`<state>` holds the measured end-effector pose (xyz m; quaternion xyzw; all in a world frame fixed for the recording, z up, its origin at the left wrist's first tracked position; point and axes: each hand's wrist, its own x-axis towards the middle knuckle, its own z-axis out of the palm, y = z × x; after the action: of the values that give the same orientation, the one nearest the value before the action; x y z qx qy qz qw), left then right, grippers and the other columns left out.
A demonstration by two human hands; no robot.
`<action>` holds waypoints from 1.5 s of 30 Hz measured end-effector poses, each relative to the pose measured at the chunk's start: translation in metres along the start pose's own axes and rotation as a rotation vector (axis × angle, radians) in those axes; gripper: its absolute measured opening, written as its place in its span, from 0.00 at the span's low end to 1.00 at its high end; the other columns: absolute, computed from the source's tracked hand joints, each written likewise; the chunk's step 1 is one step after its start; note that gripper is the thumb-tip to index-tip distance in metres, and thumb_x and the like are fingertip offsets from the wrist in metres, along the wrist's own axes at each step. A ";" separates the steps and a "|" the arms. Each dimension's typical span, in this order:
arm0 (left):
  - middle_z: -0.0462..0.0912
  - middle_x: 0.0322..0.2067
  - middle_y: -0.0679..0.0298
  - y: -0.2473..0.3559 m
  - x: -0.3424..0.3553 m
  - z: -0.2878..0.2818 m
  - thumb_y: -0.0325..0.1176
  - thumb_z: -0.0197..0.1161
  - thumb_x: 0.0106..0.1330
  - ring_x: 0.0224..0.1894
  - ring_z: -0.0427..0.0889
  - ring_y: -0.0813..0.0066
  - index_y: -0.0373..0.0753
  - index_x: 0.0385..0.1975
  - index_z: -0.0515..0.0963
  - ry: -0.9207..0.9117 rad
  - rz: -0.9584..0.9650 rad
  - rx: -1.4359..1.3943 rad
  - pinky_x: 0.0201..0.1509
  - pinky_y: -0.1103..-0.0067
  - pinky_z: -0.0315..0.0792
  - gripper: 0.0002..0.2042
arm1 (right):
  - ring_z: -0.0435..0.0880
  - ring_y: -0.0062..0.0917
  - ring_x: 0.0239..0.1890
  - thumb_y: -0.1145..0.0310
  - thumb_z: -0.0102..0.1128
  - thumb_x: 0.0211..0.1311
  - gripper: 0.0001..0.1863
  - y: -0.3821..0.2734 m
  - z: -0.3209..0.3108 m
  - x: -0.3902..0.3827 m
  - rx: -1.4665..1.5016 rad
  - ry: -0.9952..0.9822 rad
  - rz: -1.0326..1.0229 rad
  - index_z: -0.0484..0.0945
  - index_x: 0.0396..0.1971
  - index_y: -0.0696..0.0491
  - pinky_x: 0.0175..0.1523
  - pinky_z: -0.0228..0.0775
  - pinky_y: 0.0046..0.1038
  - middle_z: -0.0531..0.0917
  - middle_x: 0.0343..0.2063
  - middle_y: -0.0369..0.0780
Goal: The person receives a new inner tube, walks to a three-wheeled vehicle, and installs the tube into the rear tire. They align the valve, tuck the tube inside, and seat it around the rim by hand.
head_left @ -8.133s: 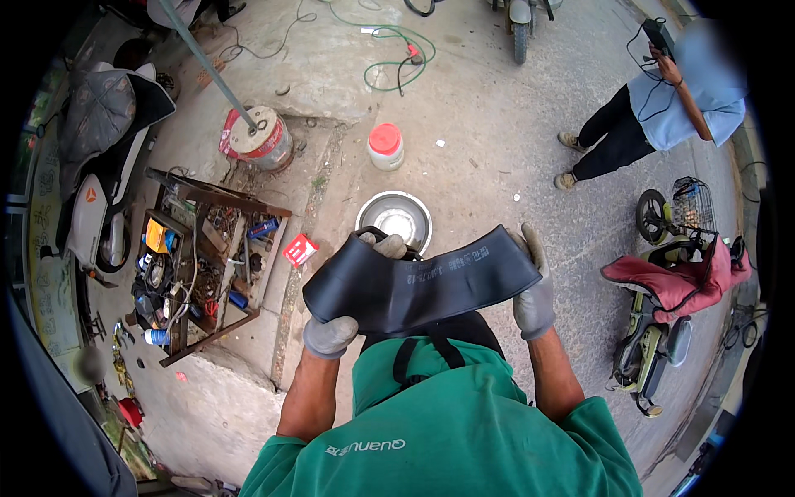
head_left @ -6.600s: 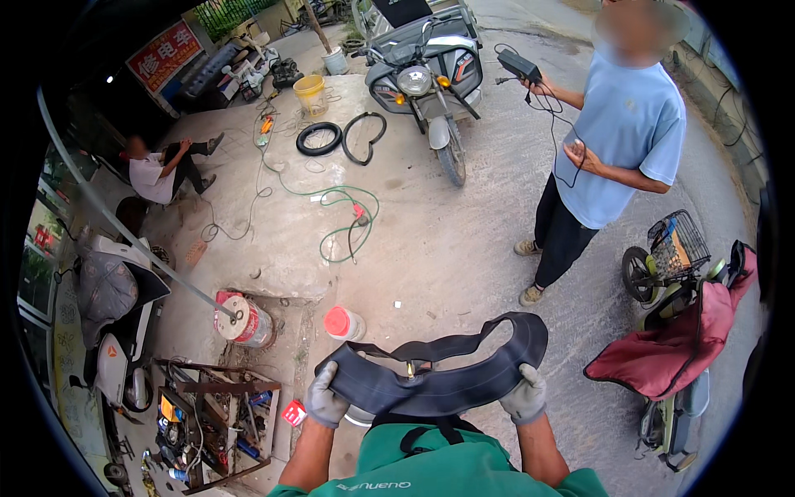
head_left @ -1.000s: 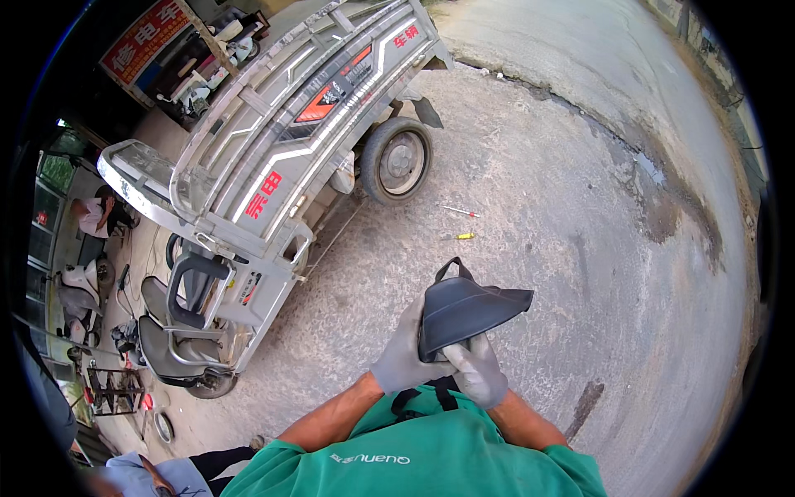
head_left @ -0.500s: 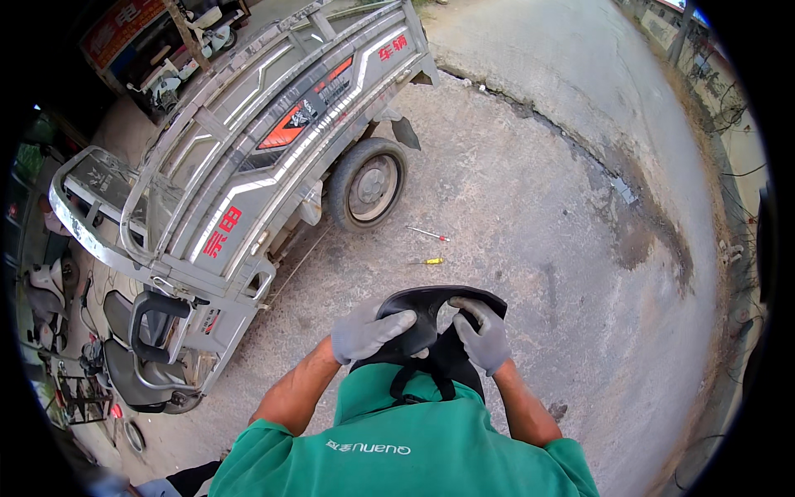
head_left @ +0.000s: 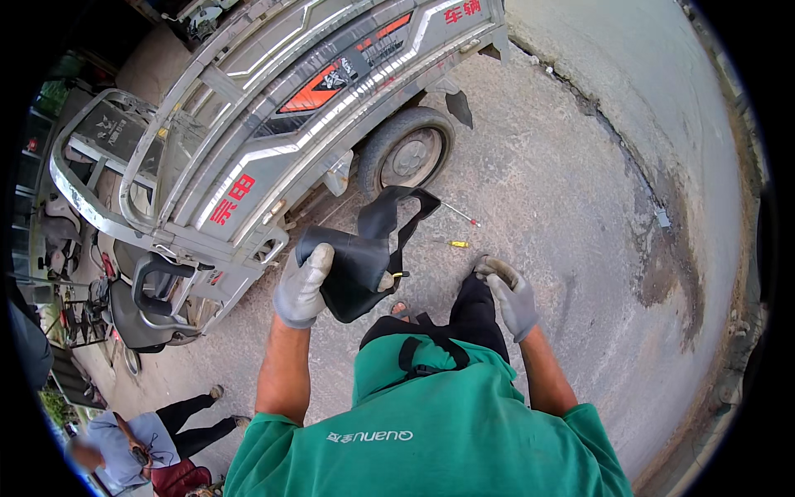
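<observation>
A slack black rubber inner tube hangs in a bent loop in front of me, with a small yellow-tipped stem that looks like its valve. My left hand, in a pale grey glove, grips its left side, thumb over the rubber. Apart from the tube, to its right, is my gloved right hand. Its fingers are curled together; a small dark bit shows at the tips, too small to name. On the ground beyond lie a yellow-handled screwdriver and a thin silver rod with a red end.
A grey cargo tricycle stands at the left, its wheel just past the tube. At the lower left is another person in a grey top. A crack runs across the pavement at the right, beside a wet patch.
My right hand has let go of the inner tube and moved right. My left hand has carried the tube left and lifted it. The view has shifted, bringing another person into sight.
</observation>
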<state>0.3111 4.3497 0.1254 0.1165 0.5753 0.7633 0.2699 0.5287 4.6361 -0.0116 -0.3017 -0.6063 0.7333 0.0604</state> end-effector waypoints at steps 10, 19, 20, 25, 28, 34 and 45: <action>0.79 0.58 0.38 -0.035 0.047 0.064 0.58 0.47 0.78 0.58 0.82 0.46 0.23 0.65 0.68 0.353 0.113 -0.313 0.68 0.55 0.73 0.37 | 0.84 0.27 0.53 0.69 0.57 0.75 0.21 -0.022 -0.068 0.140 0.081 -0.398 0.336 0.74 0.62 0.64 0.61 0.76 0.29 0.85 0.51 0.44; 0.80 0.58 0.39 -0.069 0.027 0.086 0.60 0.43 0.79 0.60 0.81 0.46 0.22 0.66 0.67 0.548 0.104 -0.222 0.69 0.57 0.73 0.39 | 0.86 0.27 0.52 0.63 0.53 0.78 0.21 -0.046 -0.117 0.244 -0.074 -0.425 0.405 0.74 0.63 0.59 0.59 0.77 0.31 0.86 0.51 0.44; 0.80 0.59 0.39 -0.072 0.029 0.087 0.61 0.44 0.78 0.61 0.81 0.46 0.22 0.65 0.68 0.575 0.075 -0.224 0.69 0.58 0.73 0.39 | 0.85 0.27 0.52 0.63 0.53 0.78 0.22 -0.045 -0.116 0.251 -0.085 -0.426 0.385 0.74 0.63 0.59 0.60 0.77 0.31 0.86 0.51 0.44; 0.82 0.56 0.46 -0.105 0.034 0.081 0.52 0.50 0.79 0.58 0.82 0.55 0.25 0.63 0.72 0.545 0.041 -0.244 0.67 0.63 0.74 0.31 | 0.86 0.29 0.52 0.67 0.55 0.77 0.21 -0.063 -0.095 0.262 -0.124 -0.481 0.372 0.73 0.63 0.62 0.58 0.78 0.30 0.85 0.52 0.45; 0.83 0.54 0.59 -0.136 0.032 0.082 0.39 0.55 0.80 0.55 0.81 0.73 0.32 0.60 0.77 0.681 0.024 -0.207 0.63 0.72 0.73 0.19 | 0.86 0.29 0.53 0.66 0.54 0.77 0.21 -0.060 -0.091 0.268 -0.205 -0.521 0.378 0.73 0.64 0.60 0.60 0.77 0.31 0.84 0.54 0.46; 0.85 0.52 0.56 -0.181 0.043 0.081 0.41 0.54 0.80 0.54 0.84 0.68 0.31 0.61 0.75 0.719 -0.021 -0.122 0.64 0.70 0.75 0.20 | 0.84 0.24 0.52 0.69 0.59 0.74 0.21 -0.056 -0.081 0.326 -0.417 -0.608 0.336 0.75 0.62 0.64 0.59 0.76 0.26 0.84 0.53 0.43; 0.84 0.54 0.60 -0.336 0.123 0.100 0.37 0.55 0.80 0.53 0.82 0.75 0.31 0.61 0.76 0.848 -0.047 -0.423 0.60 0.76 0.75 0.18 | 0.76 0.41 0.65 0.66 0.69 0.61 0.35 -0.013 -0.038 0.527 -1.056 -0.766 -0.696 0.69 0.68 0.58 0.71 0.65 0.37 0.78 0.61 0.49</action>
<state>0.3515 4.5631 -0.1765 -0.2761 0.4691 0.8376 0.0464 0.1180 4.9113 -0.1973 0.1962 -0.9177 0.3362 -0.0795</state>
